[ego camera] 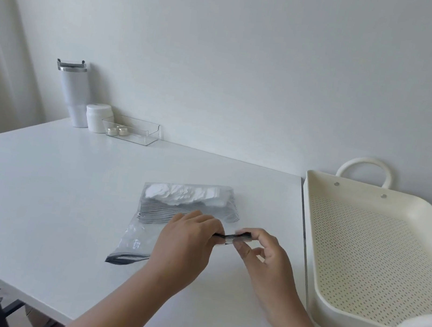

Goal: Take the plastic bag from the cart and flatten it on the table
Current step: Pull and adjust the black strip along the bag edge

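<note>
White tabletop [64,182] carries a clear plastic zip bag [140,239] of white pads. Left hand [184,246] and right hand [264,258] fingers pinch its dark seal strip [234,237].

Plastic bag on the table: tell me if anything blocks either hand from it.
Nothing visible does. Both the left hand and the right hand already pinch the dark strip at the edge of the plastic bag, which lies on the table with white contents inside. The cart stands off to the right.

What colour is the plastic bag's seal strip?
Black, on the clear plastic bag; seal strip shows best in the head view.
</note>
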### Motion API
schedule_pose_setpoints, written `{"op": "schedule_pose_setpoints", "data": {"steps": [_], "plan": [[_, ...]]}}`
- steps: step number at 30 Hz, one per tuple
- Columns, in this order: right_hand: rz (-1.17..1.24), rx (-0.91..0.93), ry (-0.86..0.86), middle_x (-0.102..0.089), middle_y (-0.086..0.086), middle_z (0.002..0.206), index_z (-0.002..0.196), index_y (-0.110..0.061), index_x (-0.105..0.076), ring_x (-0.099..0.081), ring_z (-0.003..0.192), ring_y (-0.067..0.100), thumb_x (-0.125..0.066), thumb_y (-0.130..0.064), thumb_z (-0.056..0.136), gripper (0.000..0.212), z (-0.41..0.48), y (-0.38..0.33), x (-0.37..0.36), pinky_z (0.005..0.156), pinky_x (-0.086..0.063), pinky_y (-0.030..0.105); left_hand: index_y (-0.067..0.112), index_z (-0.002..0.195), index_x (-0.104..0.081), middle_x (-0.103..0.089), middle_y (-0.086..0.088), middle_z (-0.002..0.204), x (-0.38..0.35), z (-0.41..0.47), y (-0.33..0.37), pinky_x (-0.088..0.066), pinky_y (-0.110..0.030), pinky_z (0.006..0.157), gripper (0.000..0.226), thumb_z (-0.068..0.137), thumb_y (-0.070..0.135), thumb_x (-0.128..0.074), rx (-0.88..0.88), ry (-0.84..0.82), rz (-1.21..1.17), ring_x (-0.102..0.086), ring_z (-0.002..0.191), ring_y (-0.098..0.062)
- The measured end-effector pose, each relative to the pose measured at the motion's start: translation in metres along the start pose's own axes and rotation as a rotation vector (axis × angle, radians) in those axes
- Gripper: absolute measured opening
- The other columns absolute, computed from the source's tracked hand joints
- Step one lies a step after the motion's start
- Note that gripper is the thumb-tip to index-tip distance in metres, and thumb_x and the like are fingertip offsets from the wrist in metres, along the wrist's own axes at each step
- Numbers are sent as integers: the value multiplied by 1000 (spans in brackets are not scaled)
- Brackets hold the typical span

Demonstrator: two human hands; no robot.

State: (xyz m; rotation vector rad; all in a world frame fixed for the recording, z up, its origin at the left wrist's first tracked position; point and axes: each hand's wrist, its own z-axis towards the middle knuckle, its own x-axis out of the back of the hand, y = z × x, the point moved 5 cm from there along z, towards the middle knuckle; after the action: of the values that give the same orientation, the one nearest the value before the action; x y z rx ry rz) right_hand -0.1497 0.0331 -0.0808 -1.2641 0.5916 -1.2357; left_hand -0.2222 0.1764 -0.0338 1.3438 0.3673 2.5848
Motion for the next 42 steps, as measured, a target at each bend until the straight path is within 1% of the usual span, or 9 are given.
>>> {"op": "schedule_pose_setpoints", "data": {"steps": [6, 10, 13, 17, 22, 33, 37, 40, 42], "plan": [[-59, 36, 85, -62, -25, 96, 85, -47, -67, -57, 85, 1, -68, -31, 88, 16, 3, 0, 3, 69, -39, 8, 26, 91, -70, -68, 13, 84, 3, -7, 3, -41, -27, 67, 10, 87, 35, -68, 9, -6, 0, -55, 85, -13], [-11, -3, 111, -62, -16, 98, 88, -46, -68, -55, 78, 1, -68, -40, 86, 6, 3, 4, 6, 67, -38, 15, 28, 92, -66, -66, 16, 87, 6, -12, -2, -41, -26, 61, 4, 89, 31, -66, 93, -3, -36, -52, 91, -9], [-24, 9, 56, -61, -16, 101, 91, -46, -67, -56, 90, 4, -67, -40, 86, 8, -1, 0, 3, 74, -39, 19, 25, 86, -67, -66, 13, 83, 8, -10, -5, -43, -29, 61, 5, 90, 23, -64, 111, 5, -23, -52, 87, -11], [-31, 124, 23, -62, -32, 98, 90, -45, -69, -50, 101, -11, -73, -24, 85, 22, -7, -13, 0, 80, -37, 5, 23, 79, -68, -67, 11, 77, 10, -7, -6, -42, -31, 64, 10, 86, 16, -69, 93, 22, -9, -56, 79, -16], [-78, 177, 64, -62, -31, 94, 81, -37, -70, -53, 103, -3, -73, -13, 83, 24, -5, -16, 2, 79, -35, 0, 27, 84, -67, -66, 13, 81, 10, -10, -2, -36, -25, 68, 4, 88, 26, -66, 58, 3, -2, -55, 83, -13], [33, 98, 16, -69, -15, 92, 84, -42, -76, -58, 104, -1, -76, -22, 80, 21, -6, -12, 0, 81, -39, 3, 28, 79, -68, -67, 12, 76, 15, -5, 0, -37, -28, 73, 10, 88, 28, -66, 18, -30, 9, -54, 81, -11], [86, 14, 70, -66, -8, 96, 83, -42, -77, -59, 91, -7, -76, -25, 80, 17, -3, -9, 6, 75, -38, 1, 28, 84, -72, -67, 14, 81, 24, -6, -14, -40, -25, 66, 9, 87, 36, -67, 95, -60, -12, -54, 82, -7], [1, 43, 55, -67, -11, 94, 87, -36, -76, -58, 92, -5, -76, -25, 81, 12, -3, -17, 9, 78, -40, 11, 25, 79, -71, -68, 11, 78, 27, -8, -12, -34, -27, 61, 11, 88, 29, -67, 67, -45, 29, -57, 80, -11], [-228, 238, 66, -69, -17, 92, 94, -29, -75, -57, 97, 5, -78, -22, 80, 16, -1, -36, 11, 84, -41, 24, 23, 78, -72, -69, 10, 77, 29, -6, -9, -34, -27, 64, 11, 87, 26, -68, 52, -18, 46, -58, 79, -14]]}}
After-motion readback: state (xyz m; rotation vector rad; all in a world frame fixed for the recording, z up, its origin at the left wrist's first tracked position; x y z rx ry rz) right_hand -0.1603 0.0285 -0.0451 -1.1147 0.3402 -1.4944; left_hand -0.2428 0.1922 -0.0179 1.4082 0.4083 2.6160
